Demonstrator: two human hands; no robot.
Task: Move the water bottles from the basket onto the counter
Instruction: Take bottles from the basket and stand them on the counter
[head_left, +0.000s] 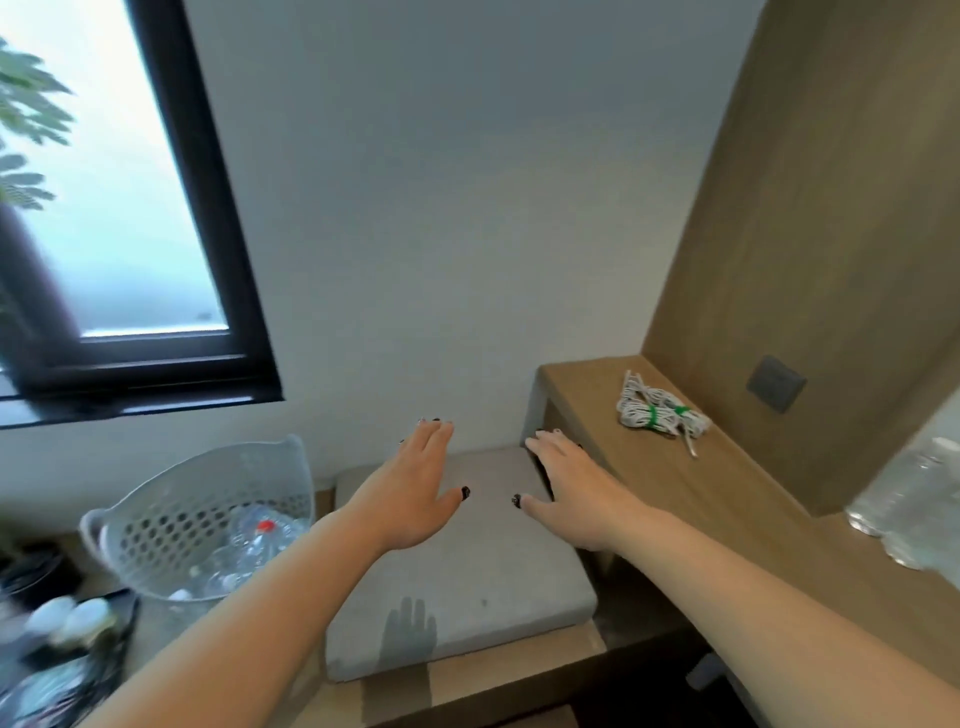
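Note:
A pale grey perforated plastic basket (171, 519) stands at the lower left and holds several clear water bottles (254, 540), one with a red cap. Clear bottles (914, 514) stand blurred on the wooden counter (691, 483) at the right edge. My left hand (410, 493) and my right hand (566, 493) are both stretched out flat with fingers apart above a grey cushion, holding nothing. The left hand is to the right of the basket; the right hand's fingertips are near the counter's left end.
A grey seat cushion (467, 597) lies on a low wooden bench below my hands. A bundle of white cable (657, 413) with green ties lies on the counter. A grey wall socket (775, 383) sits on the wooden panel. Dark, blurred items (57, 623) lie at lower left. A black-framed window (130, 208) is upper left.

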